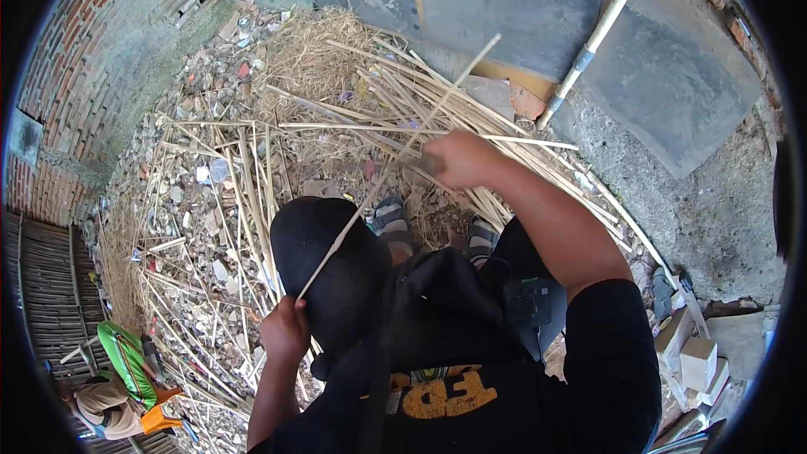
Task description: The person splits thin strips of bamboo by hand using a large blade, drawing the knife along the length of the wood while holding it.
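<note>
A long, thin bamboo strip [338, 240] slants across in front of me, from my lap up to the far right. My left hand [284, 329] is closed around its near end, the thumb pressed along it. Farther up the strip, my right hand [461, 160] is a closed fist beside it. A short brownish piece shows at that fist's fingers, and I cannot make out what it belongs to. Beyond and under the right hand lies a loose pile of split bamboo strips [521, 145]. My dark-clad knee [328, 244] is below the held strip.
More strips [244, 172] lie scattered over rubble on the left, near a heap of dry shavings [307, 55]. A white pipe [601, 34] stands against the wall on the right. Pale blocks [699, 363] sit lower right. Another person [105, 395] is at lower left, by an orange stool [160, 416].
</note>
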The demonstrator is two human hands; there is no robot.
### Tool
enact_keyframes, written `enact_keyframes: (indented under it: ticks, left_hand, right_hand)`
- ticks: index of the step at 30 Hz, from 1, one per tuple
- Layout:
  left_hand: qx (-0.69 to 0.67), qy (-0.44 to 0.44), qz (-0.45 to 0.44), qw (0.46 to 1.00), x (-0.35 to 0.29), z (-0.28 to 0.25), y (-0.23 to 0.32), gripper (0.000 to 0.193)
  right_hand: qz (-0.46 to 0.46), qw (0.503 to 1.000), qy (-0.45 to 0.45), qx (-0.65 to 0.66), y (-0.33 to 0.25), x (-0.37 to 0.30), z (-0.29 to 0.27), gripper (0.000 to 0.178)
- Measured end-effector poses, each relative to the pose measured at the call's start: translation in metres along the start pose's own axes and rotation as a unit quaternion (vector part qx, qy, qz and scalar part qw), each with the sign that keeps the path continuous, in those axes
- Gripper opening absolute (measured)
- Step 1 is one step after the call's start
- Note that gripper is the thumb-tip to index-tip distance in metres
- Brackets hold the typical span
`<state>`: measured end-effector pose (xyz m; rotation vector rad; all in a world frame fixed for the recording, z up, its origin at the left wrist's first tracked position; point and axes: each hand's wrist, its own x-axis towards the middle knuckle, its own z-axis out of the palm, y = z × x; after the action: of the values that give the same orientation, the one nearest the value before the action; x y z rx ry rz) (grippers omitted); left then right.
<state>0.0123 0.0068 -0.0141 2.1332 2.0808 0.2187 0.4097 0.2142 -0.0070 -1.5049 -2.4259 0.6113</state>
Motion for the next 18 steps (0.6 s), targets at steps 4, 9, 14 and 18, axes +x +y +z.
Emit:
enact_keyframes:
  ticks: [4,9,14,18]
  left_hand:
    - [-0.009,-0.013,0.0,1.0,0.002,-0.001,-0.002,0.028]
    - [0.013,-0.009,-0.006,1.0,-0.006,-0.004,-0.004,0.028]
    - [0.027,-0.015,-0.016,0.999,0.002,0.0,0.001,0.03]
    - [0.02,-0.009,-0.021,1.0,-0.003,-0.005,0.002,0.03]
  right_hand:
    - [0.064,0.996,0.009,0.067,0.024,0.007,-0.008,0.023]
    - [0.005,0.998,-0.023,-0.056,-0.028,-0.01,-0.017,0.024]
    - [0.104,0.99,0.084,0.052,0.062,0.004,-0.012,0.022]
    - [0.047,0.995,0.054,0.066,0.036,-0.002,-0.012,0.018]
